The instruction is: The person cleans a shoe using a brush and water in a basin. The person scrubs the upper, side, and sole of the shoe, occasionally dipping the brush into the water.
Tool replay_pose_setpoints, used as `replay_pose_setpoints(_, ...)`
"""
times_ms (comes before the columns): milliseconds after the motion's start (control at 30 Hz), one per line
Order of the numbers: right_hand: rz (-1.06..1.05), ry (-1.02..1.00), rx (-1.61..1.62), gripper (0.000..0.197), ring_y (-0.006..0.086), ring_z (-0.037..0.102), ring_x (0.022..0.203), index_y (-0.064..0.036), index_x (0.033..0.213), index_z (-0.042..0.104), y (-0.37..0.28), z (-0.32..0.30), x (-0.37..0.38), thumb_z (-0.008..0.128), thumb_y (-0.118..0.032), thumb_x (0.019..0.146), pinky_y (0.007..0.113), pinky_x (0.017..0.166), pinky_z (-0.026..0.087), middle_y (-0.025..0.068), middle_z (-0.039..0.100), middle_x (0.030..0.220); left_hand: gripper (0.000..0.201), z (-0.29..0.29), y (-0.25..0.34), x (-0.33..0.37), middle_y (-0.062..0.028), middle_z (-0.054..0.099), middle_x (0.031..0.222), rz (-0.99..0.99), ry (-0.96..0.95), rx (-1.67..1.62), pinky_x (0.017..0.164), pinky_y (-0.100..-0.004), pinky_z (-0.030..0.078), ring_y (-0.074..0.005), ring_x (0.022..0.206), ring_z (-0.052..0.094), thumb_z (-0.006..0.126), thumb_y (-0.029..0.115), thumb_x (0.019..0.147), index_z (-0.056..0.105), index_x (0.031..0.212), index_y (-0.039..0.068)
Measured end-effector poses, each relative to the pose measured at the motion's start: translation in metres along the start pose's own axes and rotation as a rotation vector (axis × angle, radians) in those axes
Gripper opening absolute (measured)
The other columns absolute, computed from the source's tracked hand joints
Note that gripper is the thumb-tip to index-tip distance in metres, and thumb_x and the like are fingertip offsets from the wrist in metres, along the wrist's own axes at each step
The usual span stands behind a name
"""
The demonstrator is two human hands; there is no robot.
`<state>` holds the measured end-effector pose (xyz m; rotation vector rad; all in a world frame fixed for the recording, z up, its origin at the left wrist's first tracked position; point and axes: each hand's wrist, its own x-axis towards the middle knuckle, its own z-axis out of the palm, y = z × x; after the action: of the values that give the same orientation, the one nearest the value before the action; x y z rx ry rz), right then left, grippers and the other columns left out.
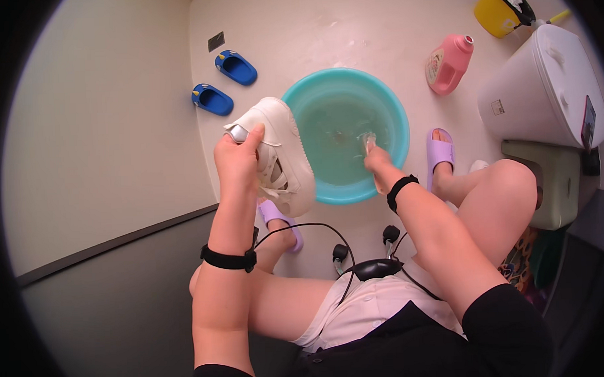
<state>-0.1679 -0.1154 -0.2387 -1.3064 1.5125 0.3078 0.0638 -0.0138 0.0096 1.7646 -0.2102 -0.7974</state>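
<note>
My left hand (236, 159) is closed around a white shoe (281, 126) with cut-out straps, held tilted at the left rim of a turquoise basin (399, 112). Thumb and fingers grip the shoe near its opening. Cloudy water (331, 157) fills the basin's lower part. Over its right side reaches my right hand (379, 160), fingers closed at the water. A small pale, clear-looking thing (368, 141) shows at those fingertips; its kind is too unclear to name.
Blue slippers (236, 68) lie at the far left, near a floor drain (216, 41). A pink bottle (449, 65) stands right of the basin. Farther right are a white lidded bin (528, 87) and a yellow bucket (497, 14). A black cable (326, 225) loops over my lap.
</note>
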Motion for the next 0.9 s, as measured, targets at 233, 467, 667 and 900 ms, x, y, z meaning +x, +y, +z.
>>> replay_pose_setpoints(233, -0.277, 0.080, 0.332, 0.056, 0.0293, 0.061, 0.118, -0.0260, 0.144, 0.049, -0.015, 0.017, -0.038, 0.058, -0.013, 0.090, 0.036, 0.099, 0.046, 0.0142, 0.062, 0.132, 0.024, 0.004, 0.003, 0.000, -0.0076, 0.069, 0.092, 0.024, 0.001, 0.163, 0.070, -0.0290, 0.052, -0.0134, 0.078, 0.064, 0.073, 0.010, 0.087, 0.065, 0.104, -0.005)
replay_pose_setpoints(467, -0.802, 0.157, 0.705, 0.045, 0.0137, 0.061, 0.105, -0.0220, 0.141, 0.054, -0.084, -0.022, -0.128, 0.060, -0.019, 0.096, 0.026, 0.090, 0.047, 0.0074, 0.063, 0.122, 0.026, 0.015, -0.006, -0.010, -0.0069, 0.069, 0.091, 0.080, -0.078, 0.305, 0.071, -0.0297, 0.051, -0.0130, 0.078, 0.063, 0.073, 0.010, 0.085, 0.065, 0.105, -0.005)
replay_pose_setpoints(667, -0.978, 0.297, 0.383, 0.041, 0.0188, 0.062, 0.074, -0.0315, 0.137, 0.057, -0.122, -0.058, -0.148, 0.061, -0.028, 0.096, 0.031, 0.070, 0.050, 0.0067, 0.063, 0.084, 0.029, 0.026, -0.022, -0.023, -0.0076, 0.070, 0.094, 0.168, -0.230, 0.279, 0.072, -0.0290, 0.052, -0.0127, 0.081, 0.064, 0.074, 0.010, 0.084, 0.065, 0.107, -0.006)
replay_pose_setpoints(900, -0.936, 0.308, 0.196, 0.042, 0.0222, 0.060, 0.073, -0.0349, 0.137, 0.056, -0.097, -0.046, -0.158, 0.059, -0.029, 0.096, 0.036, 0.068, 0.050, 0.0060, 0.059, 0.079, 0.026, 0.025, -0.021, -0.023, -0.0083, 0.070, 0.097, 0.143, -0.190, 0.070, 0.073, -0.0289, 0.052, -0.0131, 0.083, 0.065, 0.072, 0.007, 0.086, 0.065, 0.108, -0.005)
